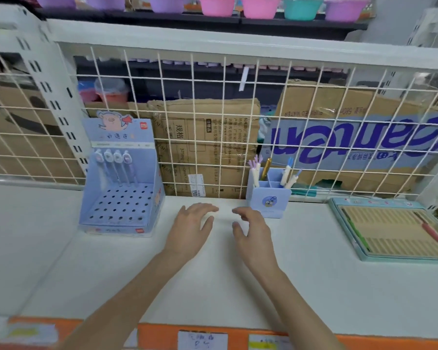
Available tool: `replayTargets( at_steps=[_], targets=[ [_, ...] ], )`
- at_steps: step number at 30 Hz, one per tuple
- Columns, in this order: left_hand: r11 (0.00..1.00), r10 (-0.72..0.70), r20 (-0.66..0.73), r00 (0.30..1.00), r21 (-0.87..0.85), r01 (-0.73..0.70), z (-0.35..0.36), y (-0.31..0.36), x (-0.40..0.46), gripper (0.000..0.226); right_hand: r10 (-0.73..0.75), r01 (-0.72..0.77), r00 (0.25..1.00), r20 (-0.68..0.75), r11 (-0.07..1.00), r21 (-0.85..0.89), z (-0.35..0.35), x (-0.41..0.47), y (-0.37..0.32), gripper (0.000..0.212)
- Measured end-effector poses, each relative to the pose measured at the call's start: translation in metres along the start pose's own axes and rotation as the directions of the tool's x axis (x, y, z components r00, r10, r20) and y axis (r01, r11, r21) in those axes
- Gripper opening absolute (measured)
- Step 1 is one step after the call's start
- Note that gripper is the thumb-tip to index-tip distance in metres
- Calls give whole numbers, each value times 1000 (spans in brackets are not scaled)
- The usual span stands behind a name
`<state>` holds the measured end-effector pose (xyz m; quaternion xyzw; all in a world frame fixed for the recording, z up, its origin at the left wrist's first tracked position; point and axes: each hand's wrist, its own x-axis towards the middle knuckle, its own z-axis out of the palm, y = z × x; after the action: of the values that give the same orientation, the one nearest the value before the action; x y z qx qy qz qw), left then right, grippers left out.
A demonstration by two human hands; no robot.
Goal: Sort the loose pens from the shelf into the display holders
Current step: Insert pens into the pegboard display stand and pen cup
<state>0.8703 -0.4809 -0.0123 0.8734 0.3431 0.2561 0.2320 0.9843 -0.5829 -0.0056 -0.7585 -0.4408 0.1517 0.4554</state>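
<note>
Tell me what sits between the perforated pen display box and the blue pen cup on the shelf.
Only the two hands, left hand and right hand, empty over bare white shelf, per the head view.

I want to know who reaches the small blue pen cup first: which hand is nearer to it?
Right. The right hand hovers just beside the pen cup, at its lower left; the left hand is farther left, toward the perforated display stand.

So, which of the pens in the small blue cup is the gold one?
In the blue cup, the gold pen stands second from the left, beside the purple-topped one; the other pens are white or pale.
</note>
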Motion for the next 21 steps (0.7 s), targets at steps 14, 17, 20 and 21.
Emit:
replayTargets(
  at_steps=[14,17,20,21],
  targets=[
    [810,-235,-281,930,473,347,-216,-182,-157,45,-285,500,809,514,793,-347,224,-54,-170,56],
    [794,-300,-401,865,397,460,-255,-216,-197,47,-340,588,741,579,745,-315,274,-71,-208,57],
    [758,-386,-467,796,331,562,-290,-249,-240,52,-390,651,672,630,716,-250,322,-90,-245,56],
    [743,-397,-488,777,326,584,-301,-259,-253,53,-402,665,649,646,712,-225,336,-97,-256,55]
  ],
)
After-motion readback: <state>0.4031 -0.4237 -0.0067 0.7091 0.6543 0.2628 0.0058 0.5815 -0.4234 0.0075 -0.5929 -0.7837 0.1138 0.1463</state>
